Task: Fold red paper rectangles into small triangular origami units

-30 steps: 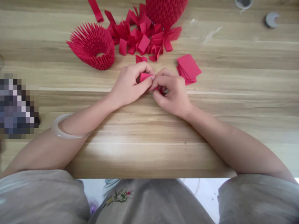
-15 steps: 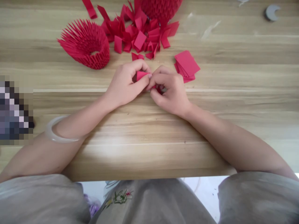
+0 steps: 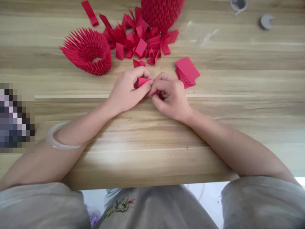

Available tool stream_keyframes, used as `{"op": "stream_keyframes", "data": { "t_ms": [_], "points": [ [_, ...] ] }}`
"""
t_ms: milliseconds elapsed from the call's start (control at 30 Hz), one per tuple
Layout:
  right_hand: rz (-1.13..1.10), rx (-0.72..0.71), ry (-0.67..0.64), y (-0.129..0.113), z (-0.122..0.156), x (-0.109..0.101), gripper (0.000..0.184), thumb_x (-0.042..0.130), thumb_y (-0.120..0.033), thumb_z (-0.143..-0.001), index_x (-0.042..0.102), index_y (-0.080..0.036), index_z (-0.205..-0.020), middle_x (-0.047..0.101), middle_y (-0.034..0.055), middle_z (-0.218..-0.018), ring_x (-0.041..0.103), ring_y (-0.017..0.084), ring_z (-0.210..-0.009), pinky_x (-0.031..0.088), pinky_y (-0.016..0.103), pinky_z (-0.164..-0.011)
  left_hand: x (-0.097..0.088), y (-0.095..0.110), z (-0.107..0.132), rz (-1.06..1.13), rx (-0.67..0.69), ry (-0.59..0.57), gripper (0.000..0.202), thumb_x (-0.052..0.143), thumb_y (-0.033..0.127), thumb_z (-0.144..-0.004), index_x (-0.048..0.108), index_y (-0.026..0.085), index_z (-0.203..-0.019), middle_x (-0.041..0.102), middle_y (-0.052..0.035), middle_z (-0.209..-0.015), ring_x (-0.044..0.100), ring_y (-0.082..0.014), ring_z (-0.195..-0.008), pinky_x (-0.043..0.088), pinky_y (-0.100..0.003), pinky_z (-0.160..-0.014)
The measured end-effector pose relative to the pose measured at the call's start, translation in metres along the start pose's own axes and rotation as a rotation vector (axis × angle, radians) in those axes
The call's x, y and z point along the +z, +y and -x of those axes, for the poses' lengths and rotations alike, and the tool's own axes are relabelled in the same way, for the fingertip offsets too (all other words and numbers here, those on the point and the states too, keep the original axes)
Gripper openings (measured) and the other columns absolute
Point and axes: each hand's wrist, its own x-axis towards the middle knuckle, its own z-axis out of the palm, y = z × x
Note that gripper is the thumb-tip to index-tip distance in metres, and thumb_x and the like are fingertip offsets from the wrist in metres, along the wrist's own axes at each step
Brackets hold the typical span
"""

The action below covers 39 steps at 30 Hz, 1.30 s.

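Between my two hands is a piece of red paper (image 3: 143, 82), partly covered by fingers. My left hand (image 3: 130, 90) pinches it between thumb and fingers. From the other side my right hand (image 3: 172, 95) closes on the paper too, its fingertips meeting my left thumb; a bit of red shows inside its curl. Just right of my right hand lies a stack of flat red paper rectangles (image 3: 188, 70). Beyond my hands spreads a loose pile of folded red paper strips (image 3: 141, 47).
A red bowl-like form of interlocked folded paper (image 3: 98, 57) stands at left; a larger red one (image 3: 163, 14) is at the top edge. Clear plastic film (image 3: 200, 35), a grey tape-like ring (image 3: 266, 21) and a round white-rimmed container (image 3: 239, 4) lie at upper right on the wooden table (image 3: 147, 159).
The view has shifted slightly, so the table things sit a little lower in the picture. Both hands keep nearly the same hold on the red paper.
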Motion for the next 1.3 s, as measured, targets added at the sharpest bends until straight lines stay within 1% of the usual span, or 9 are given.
{"op": "stream_keyframes", "data": {
  "t_ms": [233,533,700,967,1300],
  "points": [
    [-0.023,-0.033,0.036,-0.0008,-0.0004,0.0010,0.013,0.048,-0.007,-0.070,0.056,-0.016,-0.066,0.054,0.0025,-0.077,0.048,0.010,-0.064,0.044,0.025,-0.062,-0.0008,0.0025,0.0004,-0.018,0.004,0.012,0.009,0.051,0.024,-0.078,0.058,0.018,-0.078,0.054,0.0013,-0.064,0.043,-0.0108,-0.055,0.032,-0.026,-0.051],
    [-0.046,-0.027,0.039,-0.0007,-0.0002,0.0013,0.013,0.047,-0.008,-0.068,0.057,-0.016,-0.066,0.054,0.0023,-0.078,0.045,0.010,-0.063,0.040,0.025,-0.061,-0.0009,0.0019,0.0013,0.030,0.009,0.003,0.008,0.052,0.023,-0.078,0.058,0.019,-0.079,0.053,0.0016,-0.061,0.045,-0.0109,-0.055,0.032,-0.026,-0.051],
    [-0.049,-0.028,0.040,-0.0012,-0.0003,0.0011,0.013,0.046,-0.007,-0.068,0.056,-0.016,-0.065,0.053,0.0021,-0.077,0.045,0.010,-0.063,0.041,0.024,-0.061,-0.0010,0.0024,0.0010,0.018,0.003,0.009,0.007,0.053,0.023,-0.078,0.058,0.018,-0.078,0.052,0.0022,-0.061,0.046,-0.0103,-0.055,0.034,-0.025,-0.051],
    [-0.065,-0.028,0.041,-0.0022,-0.0009,0.0007,0.013,0.046,-0.006,-0.068,0.055,-0.016,-0.064,0.052,0.0020,-0.075,0.045,0.009,-0.061,0.041,0.025,-0.060,-0.0008,0.0022,0.0004,-0.002,0.013,0.010,0.009,0.052,0.023,-0.078,0.059,0.017,-0.078,0.053,0.0022,-0.062,0.043,-0.0095,-0.054,0.031,-0.024,-0.050],
    [-0.053,-0.038,0.048,-0.0004,-0.0005,0.0016,0.013,0.047,-0.007,-0.069,0.057,-0.016,-0.065,0.053,0.0021,-0.076,0.047,0.009,-0.063,0.042,0.025,-0.062,-0.0012,0.0027,0.0005,-0.031,-0.005,0.005,0.012,0.051,0.025,-0.078,0.060,0.017,-0.080,0.054,0.0014,-0.064,0.044,-0.0100,-0.055,0.032,-0.024,-0.051]
  ]
}}
